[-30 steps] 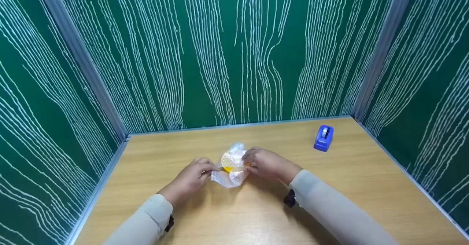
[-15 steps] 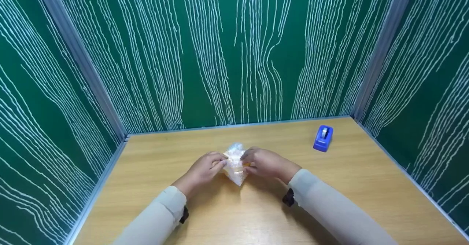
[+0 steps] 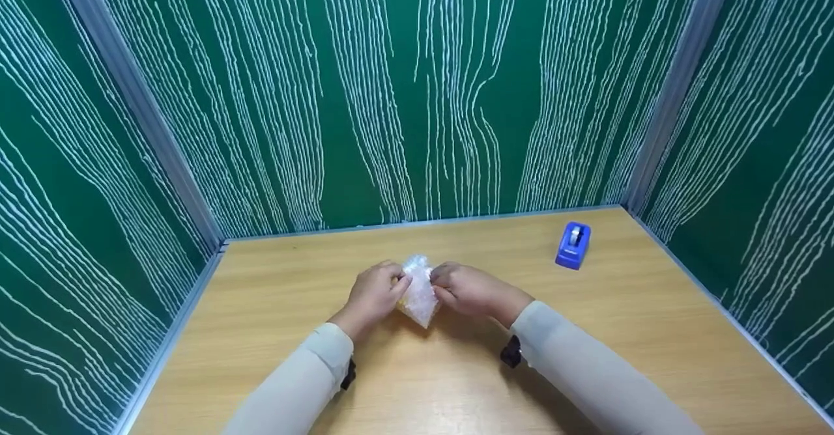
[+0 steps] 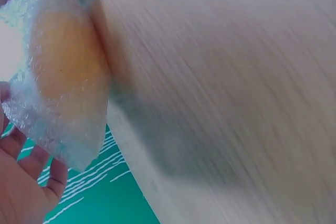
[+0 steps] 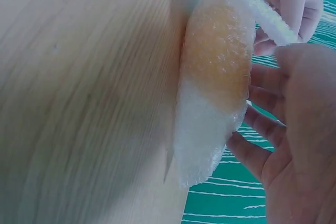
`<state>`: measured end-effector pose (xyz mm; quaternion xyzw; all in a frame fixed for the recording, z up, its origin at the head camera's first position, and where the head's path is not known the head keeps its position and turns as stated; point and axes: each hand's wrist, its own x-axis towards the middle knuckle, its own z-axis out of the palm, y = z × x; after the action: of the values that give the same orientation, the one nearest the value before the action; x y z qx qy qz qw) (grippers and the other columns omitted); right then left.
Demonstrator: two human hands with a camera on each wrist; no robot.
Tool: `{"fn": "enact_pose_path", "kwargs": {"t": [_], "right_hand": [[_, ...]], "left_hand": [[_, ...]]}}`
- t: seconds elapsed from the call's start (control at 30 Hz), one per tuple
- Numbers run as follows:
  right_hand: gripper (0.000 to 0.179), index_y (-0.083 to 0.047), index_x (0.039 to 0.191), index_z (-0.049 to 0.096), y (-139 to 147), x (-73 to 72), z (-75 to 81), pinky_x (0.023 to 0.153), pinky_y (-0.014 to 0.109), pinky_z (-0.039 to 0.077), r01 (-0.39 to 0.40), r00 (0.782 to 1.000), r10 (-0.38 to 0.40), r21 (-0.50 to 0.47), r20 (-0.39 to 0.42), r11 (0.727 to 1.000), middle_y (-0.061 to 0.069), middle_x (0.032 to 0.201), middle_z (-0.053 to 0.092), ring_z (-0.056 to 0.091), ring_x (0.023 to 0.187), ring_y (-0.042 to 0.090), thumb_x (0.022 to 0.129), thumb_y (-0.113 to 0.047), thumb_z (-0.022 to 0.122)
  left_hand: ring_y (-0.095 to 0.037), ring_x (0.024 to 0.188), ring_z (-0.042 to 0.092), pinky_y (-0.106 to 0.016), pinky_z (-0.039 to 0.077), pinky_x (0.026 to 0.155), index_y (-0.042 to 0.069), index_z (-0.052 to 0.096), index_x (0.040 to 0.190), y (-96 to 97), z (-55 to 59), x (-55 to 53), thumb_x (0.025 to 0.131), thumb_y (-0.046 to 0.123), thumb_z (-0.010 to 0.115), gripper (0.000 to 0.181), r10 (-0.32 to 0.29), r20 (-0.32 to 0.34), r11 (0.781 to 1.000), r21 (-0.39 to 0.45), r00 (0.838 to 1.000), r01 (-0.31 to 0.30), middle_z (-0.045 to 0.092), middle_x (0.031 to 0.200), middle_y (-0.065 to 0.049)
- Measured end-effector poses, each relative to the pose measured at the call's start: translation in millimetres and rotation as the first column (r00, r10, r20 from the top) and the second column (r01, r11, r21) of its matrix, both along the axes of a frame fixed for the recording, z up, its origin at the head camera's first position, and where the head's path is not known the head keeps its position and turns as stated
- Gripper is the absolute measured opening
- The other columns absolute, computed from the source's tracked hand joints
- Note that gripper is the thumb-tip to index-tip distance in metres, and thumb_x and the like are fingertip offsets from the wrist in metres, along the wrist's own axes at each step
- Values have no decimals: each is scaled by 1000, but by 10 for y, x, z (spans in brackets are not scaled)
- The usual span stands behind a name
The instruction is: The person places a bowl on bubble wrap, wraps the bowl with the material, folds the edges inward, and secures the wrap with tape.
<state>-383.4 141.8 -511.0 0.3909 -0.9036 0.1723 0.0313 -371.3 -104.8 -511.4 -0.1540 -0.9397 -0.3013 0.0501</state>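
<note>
A sheet of bubble wrap (image 3: pixel 419 294) is folded round a rounded yellow-orange object (image 4: pixel 69 59) at the middle of the table. The wrap blurs that object, so its kind cannot be made out. My left hand (image 3: pixel 374 292) pinches the wrap's upper left edge between thumb and fingers. On the other side my right hand (image 3: pixel 474 290) grips the wrap's right edge. In the right wrist view, the fingertips (image 5: pixel 236 141) lie along the bundle's side, and a raised flap runs to the left hand.
A blue tape dispenser (image 3: pixel 573 246) stands at the back right of the wooden table (image 3: pixel 260 331). Green panels (image 3: pixel 456 96) with white wavy lines close off the back and both sides, joined by grey corner posts (image 3: pixel 140 106).
My left hand has moved right and slightly up, folding the left side of the bubble wrap over the yellow object. The right hand has stayed almost in place.
</note>
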Motion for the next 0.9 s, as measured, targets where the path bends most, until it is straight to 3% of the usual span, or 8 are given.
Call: {"fn": "enact_pose_path", "kwargs": {"t": [0.2,0.43,0.63,0.9], "right_hand": [[52,3,135,79,-4,11,-10,130,56,49,32,998,-31,-23,53,999,20,149,75,67,148,40,122,-38,49],[34,-6,123,86,-39,3,-28,127,51,53,31,999,-32,14,27,999,13,145,79,70,144,33,115,-35,69],[30,-5,121,87,-43,2,-43,124,51,55,8,1000,-8,-5,-11,1000,15,141,80,72,141,34,113,-30,72],[27,-4,120,87,-33,-1,-51,122,52,57,0,1000,-1,-15,-27,1000,16,140,81,74,138,36,112,-26,73]], "left_hand": [[-28,117,71,-52,57,120,8,84,126,30,-24,-10,113,33,69,31,45,-30,999,-26,999,-45,77,123,-6],[-23,101,66,-46,62,110,8,86,119,21,-69,-50,111,32,72,28,64,-50,997,-28,997,-66,72,109,-4],[-26,115,69,-48,60,118,9,82,116,-10,-132,-64,108,26,78,19,62,-26,997,38,998,-61,73,119,-6],[-28,128,70,-51,58,120,11,80,123,-167,-177,-111,107,16,80,16,-27,24,983,180,999,22,74,129,-6]]}}
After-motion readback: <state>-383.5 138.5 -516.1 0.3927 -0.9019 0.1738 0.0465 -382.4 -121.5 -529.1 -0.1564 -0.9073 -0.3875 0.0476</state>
